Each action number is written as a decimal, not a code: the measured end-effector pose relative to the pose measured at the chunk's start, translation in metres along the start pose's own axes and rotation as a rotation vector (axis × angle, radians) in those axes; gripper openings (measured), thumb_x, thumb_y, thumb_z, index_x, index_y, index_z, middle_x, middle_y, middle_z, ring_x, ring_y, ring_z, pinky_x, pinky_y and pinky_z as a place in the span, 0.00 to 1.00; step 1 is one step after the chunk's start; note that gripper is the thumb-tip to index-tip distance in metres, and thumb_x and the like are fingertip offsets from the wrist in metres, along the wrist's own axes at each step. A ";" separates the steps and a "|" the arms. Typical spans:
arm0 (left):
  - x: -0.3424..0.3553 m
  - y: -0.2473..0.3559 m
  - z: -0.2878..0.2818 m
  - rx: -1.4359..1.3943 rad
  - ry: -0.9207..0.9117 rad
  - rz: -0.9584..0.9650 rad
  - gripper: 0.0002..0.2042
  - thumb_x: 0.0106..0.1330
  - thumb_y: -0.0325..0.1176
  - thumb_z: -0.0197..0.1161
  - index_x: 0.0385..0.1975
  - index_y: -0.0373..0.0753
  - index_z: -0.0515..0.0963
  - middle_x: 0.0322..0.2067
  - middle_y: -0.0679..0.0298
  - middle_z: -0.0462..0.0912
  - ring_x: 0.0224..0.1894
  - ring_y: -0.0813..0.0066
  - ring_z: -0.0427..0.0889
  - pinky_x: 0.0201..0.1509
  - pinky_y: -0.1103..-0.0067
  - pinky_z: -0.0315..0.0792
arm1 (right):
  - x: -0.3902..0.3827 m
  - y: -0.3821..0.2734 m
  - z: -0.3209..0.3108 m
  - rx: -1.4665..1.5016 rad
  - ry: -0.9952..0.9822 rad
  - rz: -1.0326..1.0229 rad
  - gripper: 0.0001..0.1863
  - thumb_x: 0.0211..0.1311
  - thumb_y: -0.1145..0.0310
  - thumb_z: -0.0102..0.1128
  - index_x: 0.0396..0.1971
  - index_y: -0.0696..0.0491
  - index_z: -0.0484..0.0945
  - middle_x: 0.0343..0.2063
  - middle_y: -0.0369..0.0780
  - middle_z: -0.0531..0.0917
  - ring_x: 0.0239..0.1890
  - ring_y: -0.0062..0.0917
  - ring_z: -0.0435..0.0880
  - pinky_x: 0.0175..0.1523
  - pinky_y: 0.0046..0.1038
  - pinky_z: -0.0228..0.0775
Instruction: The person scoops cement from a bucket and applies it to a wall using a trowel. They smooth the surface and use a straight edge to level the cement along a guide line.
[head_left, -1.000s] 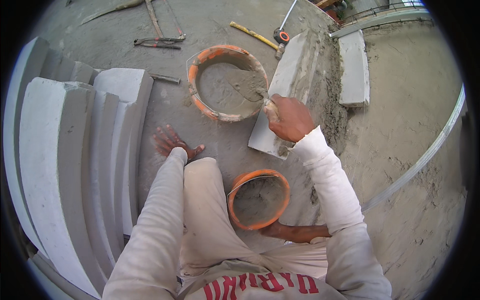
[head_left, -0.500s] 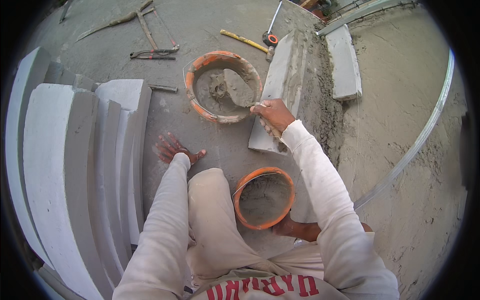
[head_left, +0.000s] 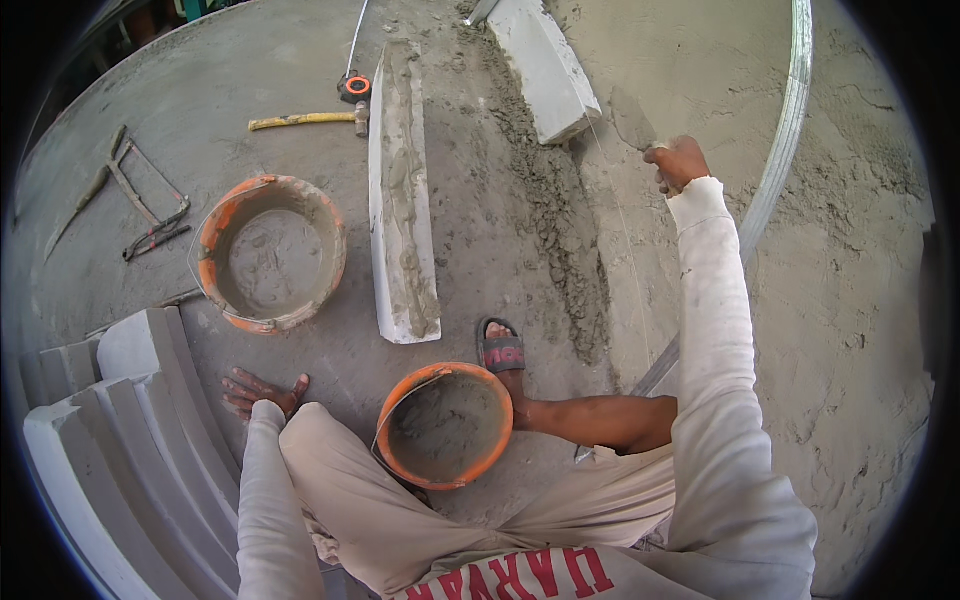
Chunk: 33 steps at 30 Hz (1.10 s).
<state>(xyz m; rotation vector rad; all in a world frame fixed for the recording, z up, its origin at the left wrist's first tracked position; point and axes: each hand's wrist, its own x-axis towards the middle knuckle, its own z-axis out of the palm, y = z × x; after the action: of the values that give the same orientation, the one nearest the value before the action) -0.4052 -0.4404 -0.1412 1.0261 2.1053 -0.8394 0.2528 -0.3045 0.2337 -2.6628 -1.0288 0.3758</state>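
My right hand point(head_left: 677, 162), at the upper right, grips a mortar-coated trowel point(head_left: 632, 122) beside the end of a white block point(head_left: 535, 70) lying along a ridge of wet mortar point(head_left: 555, 230). My left hand point(head_left: 262, 392) rests on the concrete floor with fingers spread, beside my knee and a stack of white blocks point(head_left: 78, 460). An orange bucket with mortar point(head_left: 495, 440) stands between my legs. A larger orange bucket point(head_left: 208, 255), coated and holding grey mortar, sits left of a long white block point(head_left: 388, 300) that has a strip of mortar on top.
A yellow-handled hammer point(head_left: 300, 119) and a tape measure point(head_left: 356, 88) lie beyond the larger bucket. A hacksaw point(head_left: 150, 185) and a curved tool point(head_left: 88, 195) lie at left. A long metal straightedge point(head_left: 785, 130) crosses the right side. My sandaled foot point(head_left: 500, 350) is by the nearer bucket.
My right hand has moved from the larger bucket up and right with the trowel, toward the far block. The view has swung right, shifting buckets and blocks leftward. My left hand stays down.
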 end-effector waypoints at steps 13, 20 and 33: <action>0.044 -0.024 0.028 0.333 0.070 0.024 0.84 0.45 0.94 0.54 0.80 0.23 0.25 0.81 0.28 0.23 0.83 0.25 0.23 0.85 0.42 0.30 | 0.217 -0.099 0.076 -1.479 -0.182 -0.394 0.23 0.58 0.60 0.71 0.55 0.40 0.89 0.52 0.41 0.92 0.56 0.39 0.90 0.59 0.41 0.83; 0.038 -0.003 0.024 0.535 -0.006 0.029 0.80 0.51 0.93 0.48 0.79 0.16 0.32 0.80 0.22 0.32 0.84 0.25 0.34 0.86 0.44 0.37 | 0.260 -0.171 0.108 -1.828 -0.297 -0.390 0.25 0.35 0.57 0.84 0.42 0.33 0.92 0.46 0.31 0.92 0.50 0.37 0.92 0.54 0.40 0.86; 0.075 -0.035 0.086 0.253 0.499 0.246 0.83 0.43 0.93 0.57 0.82 0.29 0.27 0.81 0.26 0.32 0.82 0.20 0.38 0.83 0.39 0.44 | 0.243 -0.186 -0.012 -1.553 0.143 -0.461 0.18 0.44 0.59 0.80 0.39 0.46 0.91 0.39 0.41 0.92 0.43 0.38 0.92 0.47 0.41 0.84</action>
<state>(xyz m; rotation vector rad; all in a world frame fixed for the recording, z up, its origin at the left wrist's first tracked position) -0.4476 -0.4917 -0.2400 1.7389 2.2361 -0.7971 0.3165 -0.0071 0.2709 -3.1624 -2.4750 -1.1677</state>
